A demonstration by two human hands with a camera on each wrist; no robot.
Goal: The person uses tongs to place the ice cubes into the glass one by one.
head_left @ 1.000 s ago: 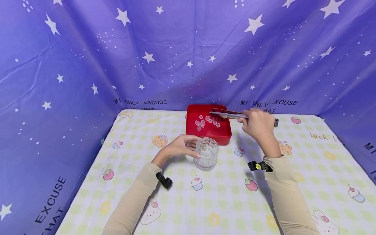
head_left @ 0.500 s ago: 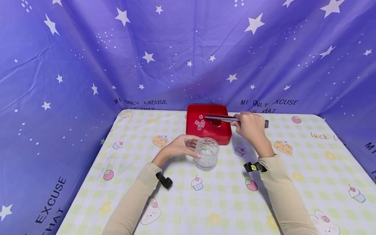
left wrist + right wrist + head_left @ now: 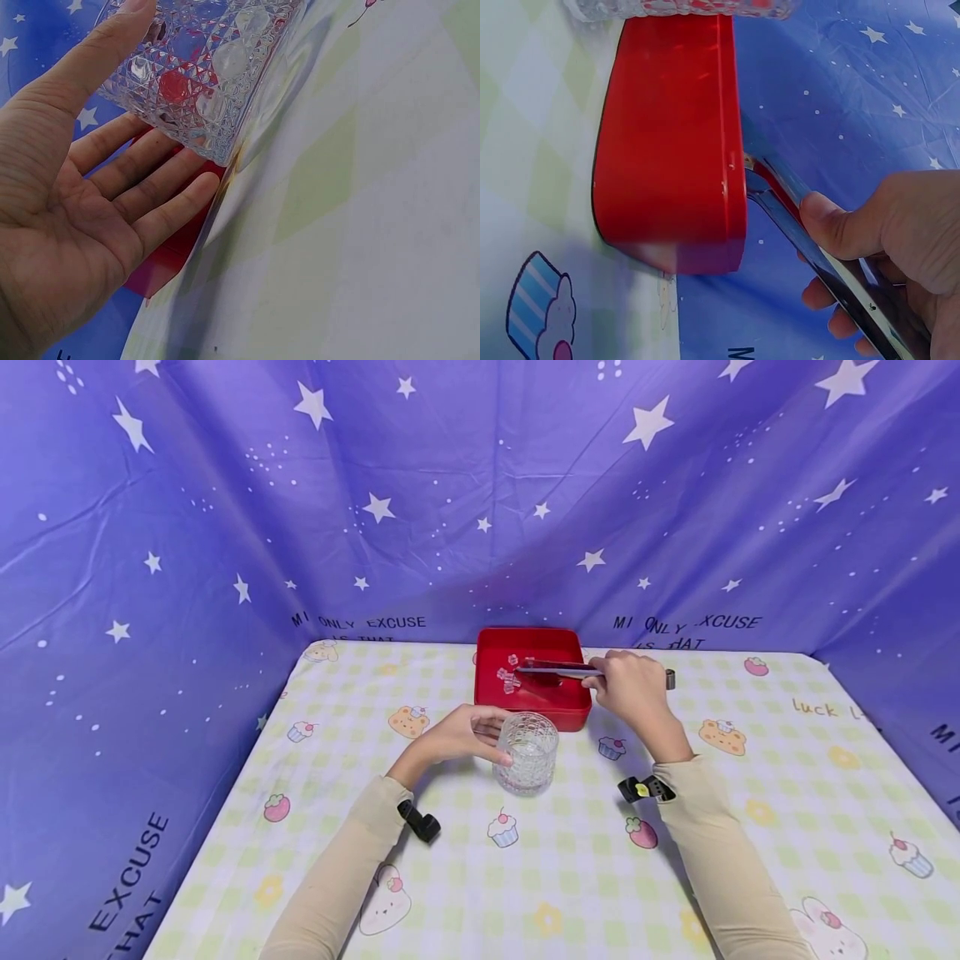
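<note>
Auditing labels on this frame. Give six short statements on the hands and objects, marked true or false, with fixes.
1. The right hand grips silver metal tongs. True.
2. The tongs reach over the rim of the red rectangular box. True.
3. The left hand grips tongs too. False: it is at the clear textured glass tumbler, thumb against it.
4. The tumbler lies on its side. False: it stands upright on the green-and-white checked cloth.
5. Small clear angular pieces lie in the box. True.
6. The tumbler stands beyond the box. False: nearer the person.

The glass (image 3: 527, 753) stands before the tray (image 3: 572, 720) with pieces (image 3: 510, 682) inside.
</note>
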